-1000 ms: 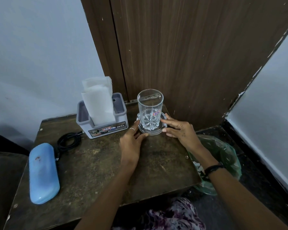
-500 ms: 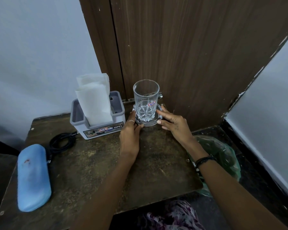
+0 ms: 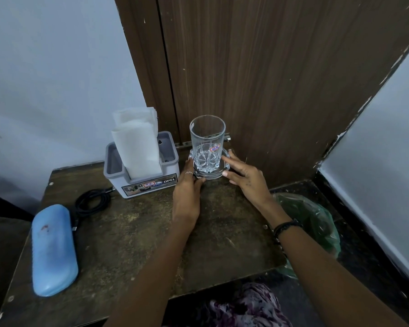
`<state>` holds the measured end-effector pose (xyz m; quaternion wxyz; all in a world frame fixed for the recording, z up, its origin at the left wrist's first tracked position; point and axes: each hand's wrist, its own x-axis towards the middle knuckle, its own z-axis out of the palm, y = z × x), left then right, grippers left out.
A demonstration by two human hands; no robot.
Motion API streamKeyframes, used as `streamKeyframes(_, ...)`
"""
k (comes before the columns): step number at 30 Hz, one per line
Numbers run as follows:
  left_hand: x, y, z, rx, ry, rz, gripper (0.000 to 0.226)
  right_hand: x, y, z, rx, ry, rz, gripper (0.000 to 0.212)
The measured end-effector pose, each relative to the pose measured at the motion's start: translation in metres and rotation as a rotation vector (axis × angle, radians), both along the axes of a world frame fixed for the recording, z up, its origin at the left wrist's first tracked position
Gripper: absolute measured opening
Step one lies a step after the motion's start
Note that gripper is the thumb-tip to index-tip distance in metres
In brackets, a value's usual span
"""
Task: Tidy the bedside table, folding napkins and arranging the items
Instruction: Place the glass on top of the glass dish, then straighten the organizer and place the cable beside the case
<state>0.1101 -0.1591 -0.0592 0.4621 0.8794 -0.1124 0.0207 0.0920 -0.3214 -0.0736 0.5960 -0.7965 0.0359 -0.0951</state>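
Observation:
A clear cut glass tumbler (image 3: 207,140) stands upright on a round glass coaster (image 3: 210,174) at the back of the dark wooden bedside table (image 3: 132,232). My left hand (image 3: 187,197) touches the coaster's left edge with straight fingers. My right hand (image 3: 243,175) touches its right edge, fingers spread. To the left, a grey plastic holder (image 3: 149,182) carries folded white napkins (image 3: 137,147) standing upright.
A blue glasses case (image 3: 53,249) lies at the table's front left, with a coiled black cable (image 3: 90,204) behind it. A brown wooden door (image 3: 257,79) rises right behind the glass. A green plastic bag (image 3: 312,220) sits on the floor to the right.
Both hands have slid the coaster with the glass a little farther back toward the door. The other items on the table have not moved.

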Motion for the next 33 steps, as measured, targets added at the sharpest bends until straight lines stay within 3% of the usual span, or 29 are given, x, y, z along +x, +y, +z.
streamKeyframes(6,-0.008,0.005,0.004,0.01,0.014,-0.035,0.07,-0.004,0.001,0.001,0.074,-0.007,-0.006,0.072)
streamKeyframes(11,-0.032,0.021,0.008,-0.11,0.016,-0.1,0.076,-0.019,0.011,0.007,0.076,0.041,-0.073,0.085)
streamKeyframes(17,-0.065,0.048,0.007,-0.254,0.171,-0.097,0.073,-0.068,0.076,0.022,-0.171,-0.069,-0.377,0.068)
streamKeyframes(21,-0.082,0.074,0.013,-0.326,0.188,0.018,0.069,-0.083,0.133,0.034,-0.207,-0.159,-0.259,0.048)
streamKeyframes(24,-0.083,0.099,0.023,-0.376,0.123,0.148,0.069,-0.069,0.152,0.047,-0.113,-0.144,-0.241,0.04)
streamKeyframes(27,-0.069,0.126,0.034,-0.418,0.055,0.23,0.068,-0.049,0.156,0.059,-0.069,-0.123,-0.305,0.041)
streamKeyframes(33,-0.015,0.156,0.044,-0.34,0.076,0.2,0.083,-0.016,0.145,0.066,-0.303,-0.115,-0.259,0.055)
